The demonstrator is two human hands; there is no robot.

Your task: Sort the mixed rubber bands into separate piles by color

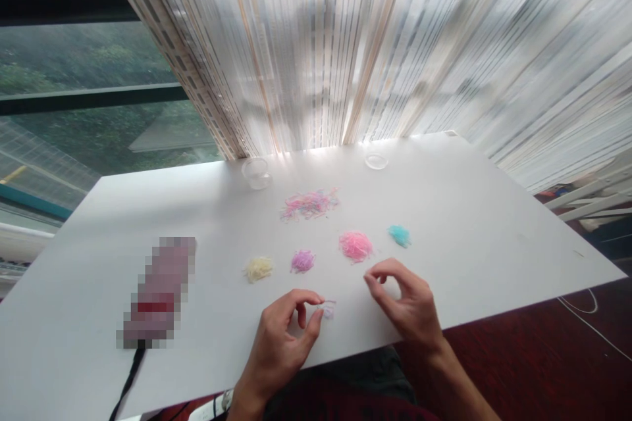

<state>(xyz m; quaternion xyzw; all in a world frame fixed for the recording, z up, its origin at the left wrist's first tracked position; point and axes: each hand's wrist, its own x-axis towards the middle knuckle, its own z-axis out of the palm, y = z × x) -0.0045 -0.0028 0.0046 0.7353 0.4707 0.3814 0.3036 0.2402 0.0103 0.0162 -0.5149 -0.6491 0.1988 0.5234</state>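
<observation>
Head view: the left hand (284, 332) pinches a thin pale strand (330, 302) between its fingers, just above a small lilac pile (329, 313) on the white surface (207, 378); the right hand (415, 302) presses thumb and forefinger together near pink strands (355, 247).

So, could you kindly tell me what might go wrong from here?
The right hand is close to the pink pile, so a careless brush could scatter its loose strands.

The small pale pile lies by the left hand, nearest of the piles to the front edge of the table; bits might get swept off.

The yellow pile and purple pile have no divider between them, so a nudge could mix their colours.
</observation>
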